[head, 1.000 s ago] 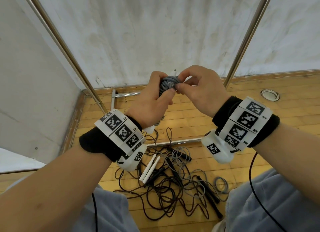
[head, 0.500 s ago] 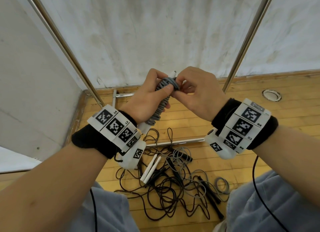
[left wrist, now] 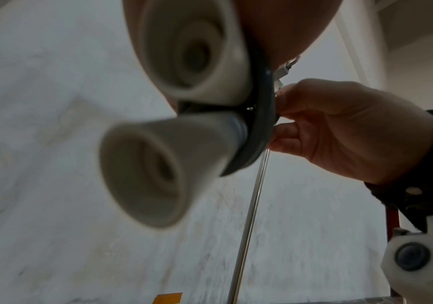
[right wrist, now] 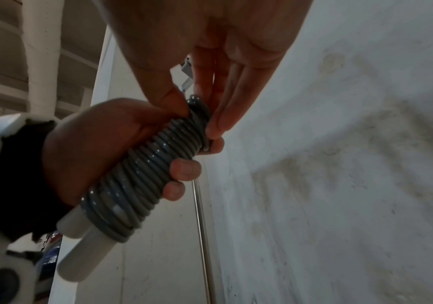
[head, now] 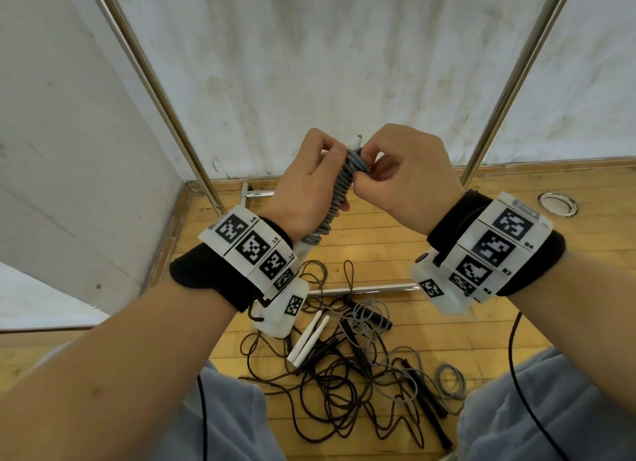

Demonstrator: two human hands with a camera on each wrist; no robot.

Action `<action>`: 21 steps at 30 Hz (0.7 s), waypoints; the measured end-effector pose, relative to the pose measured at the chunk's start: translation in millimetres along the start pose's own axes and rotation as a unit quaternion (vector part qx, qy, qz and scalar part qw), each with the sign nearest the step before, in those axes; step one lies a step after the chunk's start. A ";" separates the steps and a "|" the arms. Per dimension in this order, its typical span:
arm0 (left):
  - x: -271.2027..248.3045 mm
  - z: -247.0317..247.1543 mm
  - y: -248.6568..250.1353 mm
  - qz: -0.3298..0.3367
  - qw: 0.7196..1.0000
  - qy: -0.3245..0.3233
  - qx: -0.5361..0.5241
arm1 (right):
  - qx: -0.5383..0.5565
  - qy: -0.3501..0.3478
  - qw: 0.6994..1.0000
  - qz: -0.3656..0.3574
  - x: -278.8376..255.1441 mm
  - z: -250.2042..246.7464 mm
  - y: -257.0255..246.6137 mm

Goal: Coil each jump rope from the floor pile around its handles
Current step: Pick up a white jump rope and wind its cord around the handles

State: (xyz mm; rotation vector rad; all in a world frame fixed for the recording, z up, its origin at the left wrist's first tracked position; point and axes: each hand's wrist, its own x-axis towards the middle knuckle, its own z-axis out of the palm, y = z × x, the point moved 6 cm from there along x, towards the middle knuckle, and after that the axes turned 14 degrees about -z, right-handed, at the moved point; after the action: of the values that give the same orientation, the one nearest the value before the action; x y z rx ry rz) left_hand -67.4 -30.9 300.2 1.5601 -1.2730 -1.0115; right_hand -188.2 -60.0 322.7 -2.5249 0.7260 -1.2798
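— Grey jump rope (head: 339,193), where is it?
— Coiled around its white handles (right wrist: 80,246), gripped in the left hand (head: 303,192).
— And the right hand (head: 409,181)?
— Its fingertips (right wrist: 216,127) pinch the top coils.

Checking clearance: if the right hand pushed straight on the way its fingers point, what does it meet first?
The right hand points toward the left hand; its fingers already pinch the top turns of the grey rope coil. Straight on, probably the coil and white handles, then the left hand.
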 end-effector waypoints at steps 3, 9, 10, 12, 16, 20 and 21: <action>-2.8 0.0 1.3 0.002 1.000 -0.004 -0.009 | -0.020 0.000 1.000 -0.016 3.3 -3.8 -4.9; -3.3 0.1 3.9 -0.008 0.997 0.009 -0.078 | -0.077 0.015 0.992 -0.099 8.9 -7.3 -22.5; -2.0 1.2 4.1 -0.017 0.997 -0.001 -0.082 | -0.079 0.024 0.990 -0.111 8.6 -8.3 -24.4; 1.2 3.5 2.6 -0.043 0.995 -0.026 -0.086 | -0.089 0.030 0.988 -0.125 7.0 -7.5 -26.8; 0.9 2.4 0.6 -0.038 0.995 -0.003 -0.090 | -0.096 0.028 0.988 -0.115 4.2 -4.6 -24.1; 1.0 -1.6 0.1 -0.025 0.997 0.026 -0.072 | -0.058 0.025 0.992 -0.106 2.3 -3.0 -20.4; 1.1 -2.1 -0.9 -0.022 0.997 0.025 -0.065 | -0.052 0.018 0.993 -0.105 1.0 -1.2 -20.9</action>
State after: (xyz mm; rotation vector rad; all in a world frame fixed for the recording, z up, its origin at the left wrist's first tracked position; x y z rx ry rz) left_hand -65.0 -31.6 299.9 1.5094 -1.1206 -1.0556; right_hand -181.7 -42.7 332.5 -2.7282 0.5602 -1.3908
